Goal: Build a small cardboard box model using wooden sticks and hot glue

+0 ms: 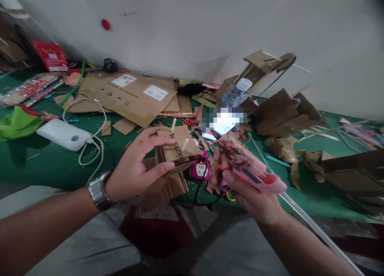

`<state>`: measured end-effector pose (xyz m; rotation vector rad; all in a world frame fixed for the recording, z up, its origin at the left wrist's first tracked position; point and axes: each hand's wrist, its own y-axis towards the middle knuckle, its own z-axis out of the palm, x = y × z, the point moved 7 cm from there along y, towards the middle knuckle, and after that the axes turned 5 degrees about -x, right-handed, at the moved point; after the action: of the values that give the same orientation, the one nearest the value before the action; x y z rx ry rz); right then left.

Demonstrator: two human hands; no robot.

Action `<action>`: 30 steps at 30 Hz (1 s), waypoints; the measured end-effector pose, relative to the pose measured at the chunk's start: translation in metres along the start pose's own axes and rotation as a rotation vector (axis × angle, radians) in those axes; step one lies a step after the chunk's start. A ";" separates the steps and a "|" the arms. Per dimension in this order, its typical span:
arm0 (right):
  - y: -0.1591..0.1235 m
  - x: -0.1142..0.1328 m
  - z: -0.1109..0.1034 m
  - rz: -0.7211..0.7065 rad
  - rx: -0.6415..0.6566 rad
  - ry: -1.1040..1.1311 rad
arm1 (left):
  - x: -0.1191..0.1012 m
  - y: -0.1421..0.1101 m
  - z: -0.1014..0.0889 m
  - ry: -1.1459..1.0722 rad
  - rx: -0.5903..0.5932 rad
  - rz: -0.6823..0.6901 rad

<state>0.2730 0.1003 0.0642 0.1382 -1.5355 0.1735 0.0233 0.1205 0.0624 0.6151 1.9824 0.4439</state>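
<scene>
My left hand point(136, 164), with a metal-banded watch point(100, 190) at its wrist, has its fingers apart over a small cardboard structure point(180, 142). Its index finger and thumb lie at the printed top panel; whether they press on it I cannot tell. Two short wooden sticks point(174, 125) stand up from that panel. My right hand point(252, 196) is closed around a pink hot glue gun point(252, 164) crusted with dried glue, its dark nozzle pointing up and left. Between the hands sits a magenta device point(200, 169) with a red light and black cord.
Flattened cardboard point(129, 94) lies behind my left hand. A white power bank point(61, 134) with a cable is at left. A lit phone point(223, 124), partly pixelated, and a plastic bottle point(235, 93) stand beyond the glue gun. Cardboard boxes point(283, 112) and a clear rod point(312, 220) are at right.
</scene>
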 end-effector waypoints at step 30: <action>-0.010 0.002 0.013 0.126 0.424 -0.103 | 0.004 0.002 0.005 -0.026 0.066 0.041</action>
<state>0.2623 0.0880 0.0666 0.3906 -1.5936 0.6004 0.0266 0.1243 0.0582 0.7006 1.9687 0.3945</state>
